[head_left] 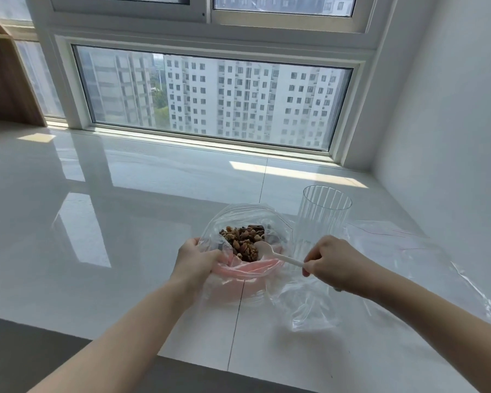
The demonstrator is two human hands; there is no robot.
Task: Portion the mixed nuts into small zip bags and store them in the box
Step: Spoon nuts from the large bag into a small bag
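Wooden shelf [3, 80] at far left against the window [213, 95], white counter [97, 222] below. No box in view.

Left hand [194, 258] grips the near-left rim of the big bag [247, 217], fingers curled over the plastic, holding the mouth open. The bag seems to sit in or over a pink bowl [244, 272]; can't tell which is inside which. Nuts [243, 239] lie piled inside the bag, mid-counter, just ahead of both hands.

White spoon [270, 251] has its bowl down at the right edge of the nut pile. Right hand [328, 265] pinches the handle end, fingers curled round it.

Ribbed clear cup [322, 217] stands upright just right of the bag, empty as far as I can see. Small zip bags [394, 251] lie flat and loose on the counter to the right, one crumpled under the right wrist. None looks filled yet, so portioning is early.

Risks, as a guess:
- Loose grip on the rim lets the plastic collapse over the nuts and spoon.
- An overfull spoon could drop nuts on the slick counter on the way to the right.
- The right forearm may drag or crumple the small bags, or knock the light cup.
- A limp small bag with no hand holding it open means spills.

No brands, labels or readable writing; only a thin red line on the zip bags.
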